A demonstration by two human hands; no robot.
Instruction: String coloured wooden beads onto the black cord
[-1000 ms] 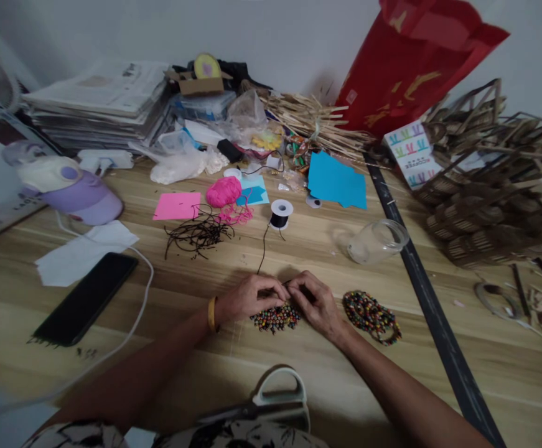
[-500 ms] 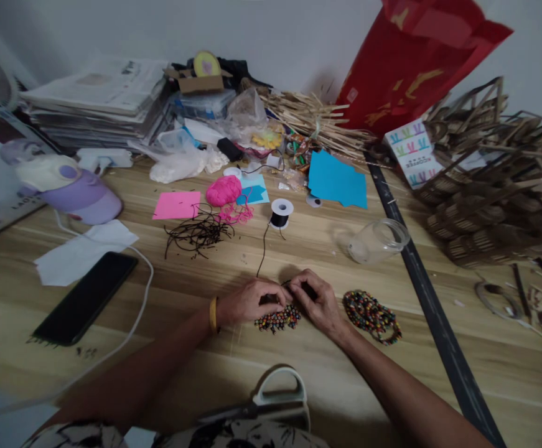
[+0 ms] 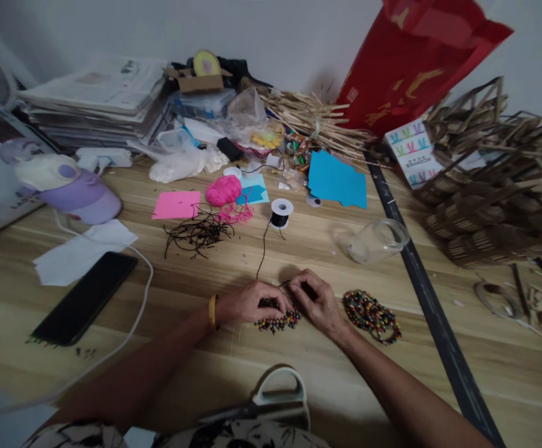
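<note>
- resting on the wooden table (image 3: 299, 249), near its front edge: left hand (image 3: 247, 303) and right hand (image 3: 315, 302), fingertips meeting over a small cluster of coloured beads (image 3: 280, 322).
- left hand is curling down, fingers pressing together on the beads; a yellow wristband (image 3: 212, 312) is sitting on its wrist.
- right hand is pinching the end of a thin black cord (image 3: 263, 249) (the exact grip is partly hidden).
- the cord is running away from the hands to a white spool (image 3: 280, 213) standing farther back.
- a finished beaded piece (image 3: 371, 315) is lying just beside the right hand, on its outer side.
- a clear glass jar (image 3: 377, 241) is lying on its side beyond that.
- a black phone (image 3: 85, 298) is lying well apart to the left.
- scissors (image 3: 271, 401) are lying closest to the person.
</note>
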